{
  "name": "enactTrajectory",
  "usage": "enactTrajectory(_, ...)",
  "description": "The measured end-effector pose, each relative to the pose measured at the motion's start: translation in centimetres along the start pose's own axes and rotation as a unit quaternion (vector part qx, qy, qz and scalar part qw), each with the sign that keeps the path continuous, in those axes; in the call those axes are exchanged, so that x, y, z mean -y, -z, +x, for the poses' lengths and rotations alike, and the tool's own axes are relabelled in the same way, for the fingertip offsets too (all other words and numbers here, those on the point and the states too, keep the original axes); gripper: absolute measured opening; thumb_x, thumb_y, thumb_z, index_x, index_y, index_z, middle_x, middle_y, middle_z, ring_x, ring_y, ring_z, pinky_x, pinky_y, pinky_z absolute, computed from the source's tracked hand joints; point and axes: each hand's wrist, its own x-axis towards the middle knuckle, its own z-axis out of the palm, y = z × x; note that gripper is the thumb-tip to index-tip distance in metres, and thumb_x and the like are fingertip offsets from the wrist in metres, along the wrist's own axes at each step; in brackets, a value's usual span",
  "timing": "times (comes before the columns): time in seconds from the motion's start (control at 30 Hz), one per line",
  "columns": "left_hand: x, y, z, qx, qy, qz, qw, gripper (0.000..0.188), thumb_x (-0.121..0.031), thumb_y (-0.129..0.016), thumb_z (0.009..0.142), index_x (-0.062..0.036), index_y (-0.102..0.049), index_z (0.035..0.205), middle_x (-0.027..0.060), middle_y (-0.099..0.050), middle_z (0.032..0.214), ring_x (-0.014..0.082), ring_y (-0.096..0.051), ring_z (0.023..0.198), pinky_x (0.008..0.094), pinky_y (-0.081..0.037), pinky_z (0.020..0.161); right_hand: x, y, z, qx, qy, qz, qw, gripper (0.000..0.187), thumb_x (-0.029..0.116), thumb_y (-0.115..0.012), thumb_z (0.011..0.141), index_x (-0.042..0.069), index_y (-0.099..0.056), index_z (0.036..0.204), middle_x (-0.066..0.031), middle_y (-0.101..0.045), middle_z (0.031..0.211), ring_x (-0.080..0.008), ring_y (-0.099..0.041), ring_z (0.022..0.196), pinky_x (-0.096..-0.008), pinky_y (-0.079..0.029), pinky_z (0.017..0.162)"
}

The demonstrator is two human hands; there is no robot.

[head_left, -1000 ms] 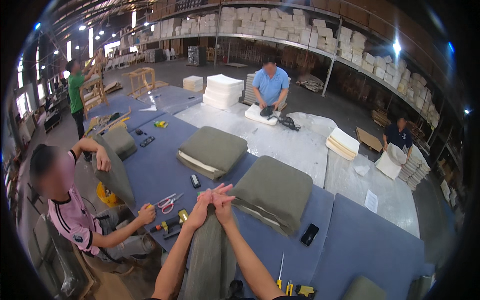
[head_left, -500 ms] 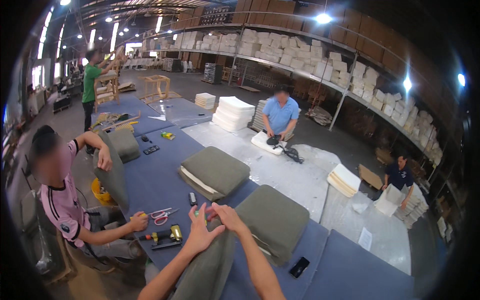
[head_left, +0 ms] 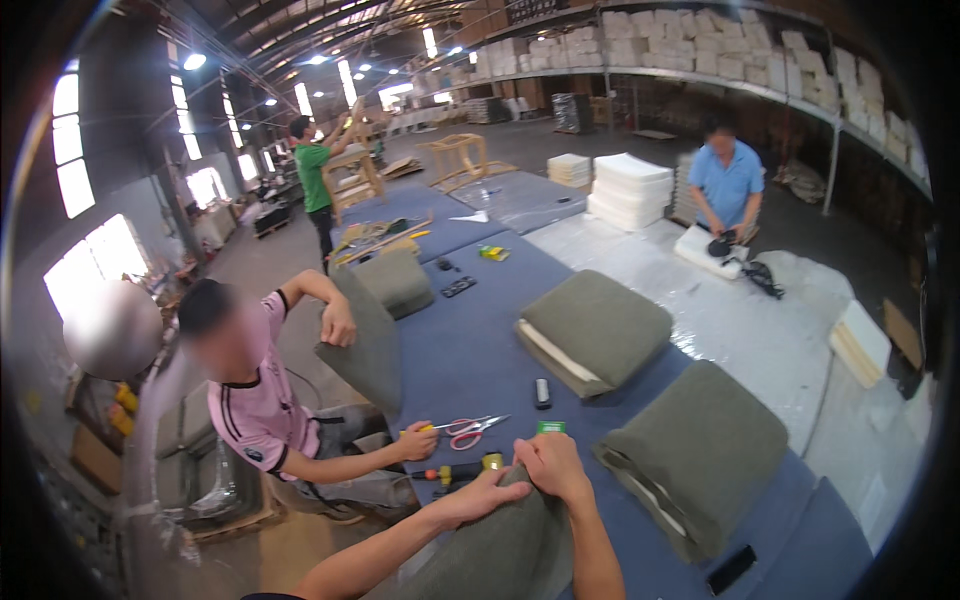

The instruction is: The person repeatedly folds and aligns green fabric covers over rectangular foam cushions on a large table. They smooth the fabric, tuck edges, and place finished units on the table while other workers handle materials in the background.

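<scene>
"Where both hands sit side by side, what does the grip hold, hours being read from the hands?"

"Left hand (head_left: 487, 497): closed, thumb pressed on cloth. Right hand (head_left: 555, 470): closed, knuckles up, on the same peak. Held by both: one cushion cover (head_left: 485, 555), its bulk running toward 6 and 7 o'clock, at the near edge of the blue table (head_left: 470, 340)."

"Handling note?"

"Judgement only: best worked with the hands close together, tension even on both sides, loose folds smoothed before any harder pull. Inner side of the cloth: hidden, cannot be checked."

"Materials and shapes?"

"Cover: grey-green cloth, matt, soft-looking, creased, peaked at top. Near cushion (head_left: 695, 450), 3 o'clock: similar cloth, squarish, plump, pale strip along one side. Far cushion (head_left: 600, 325), 1 o'clock: likewise. Scissors (head_left: 468, 436), 10 o'clock: bright metal blades, red-and-white handles. Power tool (head_left: 460, 471), 9 o'clock: yellow and dark, partly hidden. Foam stack (head_left: 630, 190), 1 o'clock, well apart: white slabs, soft-edged."
</scene>
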Motion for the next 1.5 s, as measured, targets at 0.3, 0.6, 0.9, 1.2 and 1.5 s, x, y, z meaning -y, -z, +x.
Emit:
enactTrajectory(0.3,-0.3,2.2,1.0,-0.016,-0.023,0.148,0.989,0.059,-0.030,-0.067,0.100,0.0030,-0.050,0.146,0.0105,-0.066,0.127,0.0147,-0.059,0.116,0.0308,-0.045,0.103,-2.3,-4.0,0.5,-0.138,0.118,0.060,0.982,0.038,0.028,-0.060,0.096,0.009,-0.063,0.064,-0.0097,-0.062,0.064,-0.0324,-0.060,0.059,-0.0457,-0.046,0.057)
enactTrajectory(0.6,0.8,5.9,3.9,-0.057,-0.025,0.173,0.983,0.043,-0.024,-0.077,0.087,0.0047,-0.071,0.118,0.0082,-0.075,0.100,0.0136,-0.067,0.093,0.0316,-0.053,0.086,-1.5,-6.3,1.8,-0.237,0.070,0.102,0.964,0.031,0.023,-0.054,0.097,0.004,-0.070,0.077,-0.0131,-0.068,0.078,-0.0334,-0.066,0.072,-0.0428,-0.050,0.066)
enactTrajectory(0.9,-2.6,-1.0,-4.0,-0.022,-0.228,0.225,0.947,0.056,-0.030,-0.074,0.089,0.0070,-0.063,0.130,0.0222,-0.075,0.110,0.0269,-0.073,0.099,0.0385,-0.055,0.091,-10.7,-3.8,-16.4,-0.258,-0.206,0.200,0.922,0.052,0.042,-0.041,0.108,0.001,-0.069,0.123,-0.0153,-0.074,0.117,-0.0267,-0.069,0.103,-0.0395,-0.049,0.093)
enactTrajectory(1.2,-4.7,-6.3,-21.6,0.186,-0.348,0.238,0.887,0.074,-0.019,-0.075,0.086,-0.0031,-0.046,0.152,0.0207,-0.071,0.120,0.0404,-0.070,0.106,0.0407,-0.055,0.094,-11.5,0.8,-36.4,-0.577,-0.187,0.319,0.728,0.040,0.033,-0.043,0.102,0.003,-0.068,0.091,-0.0102,-0.067,0.081,-0.0223,-0.064,0.075,-0.0361,-0.053,0.074)
enactTrajectory(1.5,8.2,0.6,-19.6,-0.051,-0.324,0.199,0.923,0.067,-0.021,-0.089,0.076,-0.0068,-0.062,0.137,0.0117,-0.070,0.130,0.0301,-0.069,0.117,0.0371,-0.054,0.101,1.0,4.3,-32.7,-0.533,-0.116,-0.040,0.837,0.038,0.024,-0.047,0.098,-0.005,-0.068,0.085,-0.0117,-0.065,0.078,-0.0221,-0.061,0.069,-0.0352,-0.048,0.068)
